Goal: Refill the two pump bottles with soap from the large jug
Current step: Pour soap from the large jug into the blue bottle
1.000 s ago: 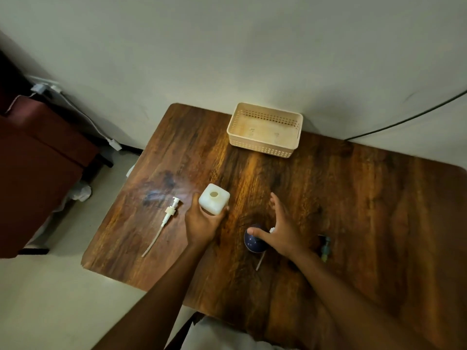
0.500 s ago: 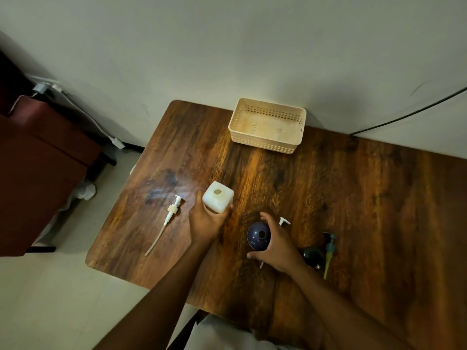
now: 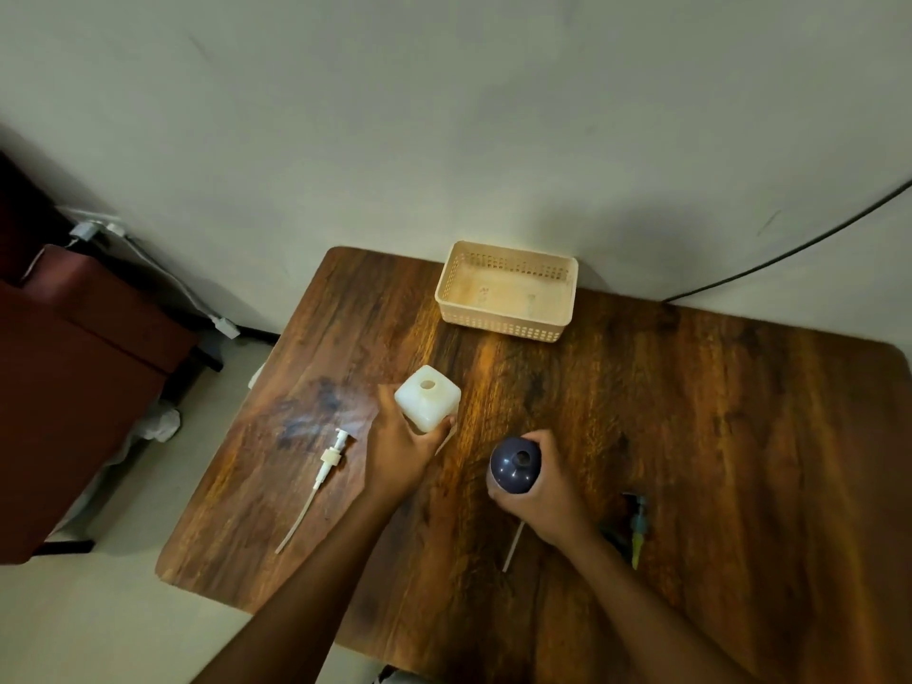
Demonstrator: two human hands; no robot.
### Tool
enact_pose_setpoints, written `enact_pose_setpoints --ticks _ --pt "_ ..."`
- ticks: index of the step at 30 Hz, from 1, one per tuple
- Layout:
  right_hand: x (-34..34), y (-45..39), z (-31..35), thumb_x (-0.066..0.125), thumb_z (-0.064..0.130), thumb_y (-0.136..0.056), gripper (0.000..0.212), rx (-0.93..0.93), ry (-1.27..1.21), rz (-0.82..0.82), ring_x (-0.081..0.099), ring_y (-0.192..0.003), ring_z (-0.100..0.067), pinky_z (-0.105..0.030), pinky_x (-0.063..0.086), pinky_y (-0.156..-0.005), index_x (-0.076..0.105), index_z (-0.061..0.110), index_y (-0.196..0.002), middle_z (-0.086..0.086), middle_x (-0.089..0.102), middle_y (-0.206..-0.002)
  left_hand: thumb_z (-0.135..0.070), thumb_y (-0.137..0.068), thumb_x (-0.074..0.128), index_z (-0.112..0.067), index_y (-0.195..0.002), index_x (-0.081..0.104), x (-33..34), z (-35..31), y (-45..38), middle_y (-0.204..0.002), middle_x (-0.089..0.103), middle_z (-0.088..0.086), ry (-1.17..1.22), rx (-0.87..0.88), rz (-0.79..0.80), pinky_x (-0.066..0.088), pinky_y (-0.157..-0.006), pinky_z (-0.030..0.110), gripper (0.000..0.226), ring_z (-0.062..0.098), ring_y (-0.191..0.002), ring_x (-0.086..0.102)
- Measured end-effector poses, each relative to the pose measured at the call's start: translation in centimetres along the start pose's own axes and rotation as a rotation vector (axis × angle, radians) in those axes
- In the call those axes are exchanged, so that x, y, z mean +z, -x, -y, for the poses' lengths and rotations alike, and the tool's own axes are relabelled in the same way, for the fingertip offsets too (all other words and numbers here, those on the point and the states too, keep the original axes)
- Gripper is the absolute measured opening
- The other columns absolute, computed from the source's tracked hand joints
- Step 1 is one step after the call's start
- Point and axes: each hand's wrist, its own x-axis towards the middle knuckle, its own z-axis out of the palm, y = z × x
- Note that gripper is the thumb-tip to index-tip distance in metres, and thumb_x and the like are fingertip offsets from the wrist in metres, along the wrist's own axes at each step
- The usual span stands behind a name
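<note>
A white square bottle (image 3: 428,403) with an open neck stands on the wooden table (image 3: 691,436); my left hand (image 3: 399,449) grips its near side. To its right my right hand (image 3: 548,491) grips a dark blue round bottle (image 3: 514,465), also with an open neck. A white pump head with a long tube (image 3: 323,478) lies flat to the left of my left hand. Another thin white tube (image 3: 513,545) pokes out from under my right hand. A dark pump with a teal and yellow-green part (image 3: 638,530) lies just right of my right wrist. No large jug is in view.
An empty cream perforated basket (image 3: 508,291) sits at the table's far edge against the wall. A dark red cabinet (image 3: 74,387) stands left of the table, with cables and a plug on the floor beside it. A black cable (image 3: 789,249) runs along the wall at the right.
My right hand went from resting open beside the blue bottle to gripping it, and the bottle now stands clear with its neck showing. My left hand kept hold of the white bottle.
</note>
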Motion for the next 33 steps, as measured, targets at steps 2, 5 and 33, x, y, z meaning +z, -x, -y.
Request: enact_pose_setpoints --ticks 2,5,33 --pt "-1.6 -0.7 1.5 0.093 0.04 -0.06 0.081 -0.011 -0.058 -0.033 0.061 -0.106 -0.009 -0.019 0.057 -0.076 0.04 0.041 -0.122 0.013 0.057 -0.12 -0.051 -0.076 0.086 -0.03 -0.128 0.041 -0.8 -1.6 -0.7 -0.118 0.06 -0.02 0.025 0.037 0.019 0.053 -0.067 0.006 0.072 -0.014 -0.099 0.063" --pt "-4.6 -1.9 4.3 0.093 0.04 -0.06 0.08 -0.061 -0.136 -0.092 0.057 -0.108 0.0 -0.007 0.05 -0.072 0.042 0.045 -0.122 0.025 0.054 -0.12 -0.059 -0.067 0.089 -0.028 -0.133 0.053 -2.2 -4.8 -1.9 -0.126 0.064 -0.016 0.111 0.122 0.043 0.057 -0.077 0.014 0.081 -0.001 -0.112 0.064" --pt "-26.4 -3.2 26.4 0.085 0.064 -0.054 0.078 -0.556 -0.295 -0.403 0.063 -0.1 0.001 -0.018 0.056 -0.072 0.055 0.042 -0.122 0.027 0.064 -0.11 -0.041 -0.097 0.067 -0.04 -0.162 0.027 -10.2 -38.1 -7.9 -0.143 0.054 -0.011 -0.051 0.816 0.242 0.049 -0.096 0.022 0.076 0.011 -0.122 0.058"
